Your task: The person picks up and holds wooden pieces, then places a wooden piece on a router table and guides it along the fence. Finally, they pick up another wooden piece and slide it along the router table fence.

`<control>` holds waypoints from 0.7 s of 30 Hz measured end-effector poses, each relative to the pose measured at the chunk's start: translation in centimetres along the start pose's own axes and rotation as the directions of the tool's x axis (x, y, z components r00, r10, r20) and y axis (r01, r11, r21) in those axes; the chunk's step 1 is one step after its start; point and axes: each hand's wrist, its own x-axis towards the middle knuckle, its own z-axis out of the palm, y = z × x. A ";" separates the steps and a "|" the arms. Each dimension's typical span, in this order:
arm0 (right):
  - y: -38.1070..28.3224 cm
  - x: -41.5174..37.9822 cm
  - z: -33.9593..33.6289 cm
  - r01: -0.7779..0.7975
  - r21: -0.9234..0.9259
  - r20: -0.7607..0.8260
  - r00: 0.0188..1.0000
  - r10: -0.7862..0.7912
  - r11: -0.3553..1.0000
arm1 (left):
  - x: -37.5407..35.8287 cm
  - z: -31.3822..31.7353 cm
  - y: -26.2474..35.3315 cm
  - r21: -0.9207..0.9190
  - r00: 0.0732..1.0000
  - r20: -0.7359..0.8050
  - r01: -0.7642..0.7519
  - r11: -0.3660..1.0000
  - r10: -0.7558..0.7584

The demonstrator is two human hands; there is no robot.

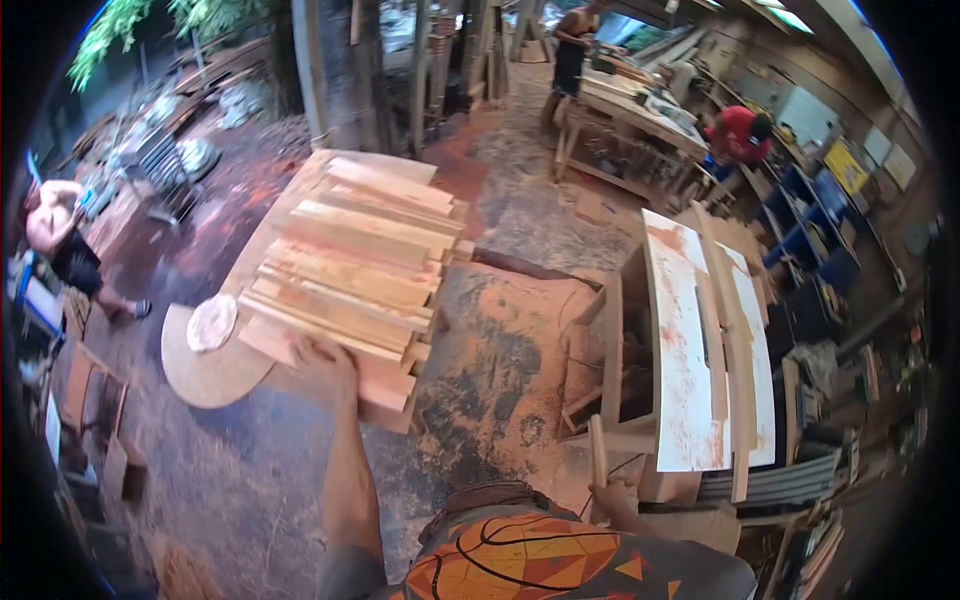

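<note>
Printed shirt (530, 555) occupies the lower edge, cut off by the frame; it conceals part of the right forearm. Beside it, the right hand (613, 497) is closed around the lower end of a narrow wooden strip (598, 450), which points upward; the finger placement is hard to make out.

Forward and left, the left hand (328, 367) lies palm down with fingers extended on the nearest of the wooden boards (350, 270); whether the thumb grips the edge cannot be told. These boards lie side by side, ends uneven, on a table (308, 178), covering most of its top. Adjoining its near left corner is a round-ended panel (200, 380) bearing a pale, rounded item (212, 323) of unclear material.

At right, a white panel (683, 370) rests on an open wooden frame (630, 345); a long board (738, 340) lies along the panel and hides part of it. Sawdust (510, 360) covers the floor between frame and boards.

Farther off, one person (70, 235) stands at the left margin, near a chair (163, 165). Beyond, another person (572, 60) stands at a cluttered workbench (625, 95); a person in red (738, 138) bends at its right end, legs mostly obscured.
</note>
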 end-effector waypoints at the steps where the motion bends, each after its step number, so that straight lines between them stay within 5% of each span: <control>1: 1.4 1.5 1.6 -0.012 0.017 -0.011 1.000 0.012 1.000 | -0.3 0.1 0.1 -0.018 1.000 0.002 -0.014 1.000 0.014; 4: 2.7 3.5 3.5 0.088 -0.007 -0.106 0.990 -0.089 0.996 | -0.4 -0.2 0.2 -0.089 0.997 -0.013 0.075 0.993 -0.077; 6: 0.4 2.5 3.3 0.180 -0.018 -0.089 0.980 -0.181 0.984 | 0.1 -1.9 0.7 -0.133 0.961 0.210 0.211 0.968 -0.181; 8: 0.9 3.6 4.0 0.288 -0.022 -0.046 0.956 -0.289 0.957 | 0.7 -5.3 1.4 0.066 0.952 0.298 0.054 0.996 -0.072; 10: 1.9 3.8 5.3 0.394 -0.017 0.025 0.919 -0.394 0.919 | 0.6 -5.4 1.3 0.012 0.937 0.315 0.153 0.988 -0.149; 13: 3.1 4.0 6.7 0.351 -0.026 -0.013 0.936 -0.351 0.936 | -1.3 0.0 -1.3 -0.169 0.978 0.150 0.167 0.971 -0.142; 16: 2.8 -0.3 5.9 0.211 -0.017 -0.040 0.977 -0.212 0.977 | -0.7 -2.8 -0.2 -0.075 0.947 0.252 0.225 0.971 -0.200; 18: 3.5 -1.3 5.5 0.111 -0.098 0.118 0.988 -0.099 0.989 | -1.2 -1.4 -1.4 -0.079 0.961 0.199 0.208 0.975 -0.189; 21: 6.9 -1.4 6.8 0.081 -0.080 0.112 0.991 -0.072 0.993 | -0.7 -2.1 -1.3 -0.090 0.949 0.207 0.260 0.962 -0.237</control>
